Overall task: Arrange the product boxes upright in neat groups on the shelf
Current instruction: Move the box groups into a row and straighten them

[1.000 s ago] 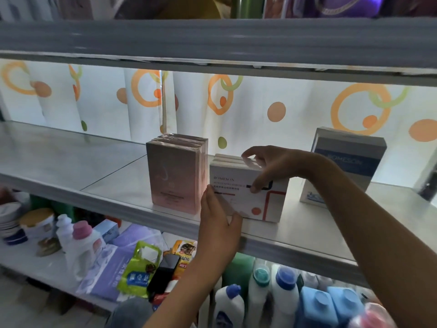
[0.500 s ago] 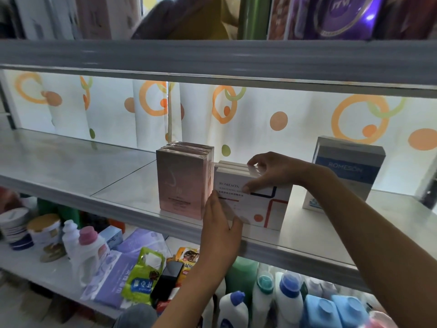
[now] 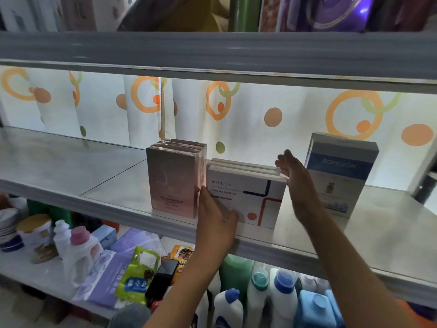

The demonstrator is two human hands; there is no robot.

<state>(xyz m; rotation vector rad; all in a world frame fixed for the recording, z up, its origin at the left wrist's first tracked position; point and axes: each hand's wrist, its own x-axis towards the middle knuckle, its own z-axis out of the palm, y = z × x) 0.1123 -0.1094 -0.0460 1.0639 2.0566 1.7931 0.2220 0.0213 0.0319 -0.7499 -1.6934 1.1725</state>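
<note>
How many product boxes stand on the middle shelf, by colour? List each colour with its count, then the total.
Pink boxes: 3, going by the top edges
White boxes: 3, going by the top edges
Blue and white box: 1 visible; any behind it would be hidden
Total: 7

1. curtain [image 3: 283, 110]: white, printed with orange rings, orange dots and green ovals; hangs behind the shelving, lit brightly from behind
2. upper shelf edge [image 3: 212, 53]: grey band across the top; packaged goods above it, blurred
3. lower shelf [image 3: 28, 263]: pale surface; carries white bottles [image 3: 71, 254], tubs and a green pouch [image 3: 136, 273]
4. detergent bottles [image 3: 281, 294]: white and blue, crowded at lower right
</note>
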